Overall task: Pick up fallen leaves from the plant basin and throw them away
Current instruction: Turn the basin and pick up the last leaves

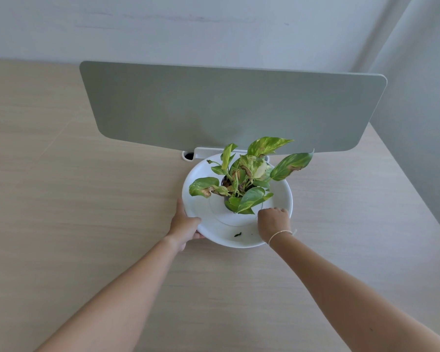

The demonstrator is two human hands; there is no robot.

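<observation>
A round white basin sits on the wooden table, with a small potted plant of green and yellow leaves, some browned, standing in its middle. A small dark leaf scrap lies on the basin's near side. My left hand grips the basin's left rim. My right hand is inside the basin at its right side, below the plant's leaves, with fingers curled down. What those fingers hold, if anything, is hidden.
A grey-green divider panel stands upright just behind the basin on a white clamp. The light wooden table spreads left and toward me. A wall rises behind, and the table's right edge runs diagonally at far right.
</observation>
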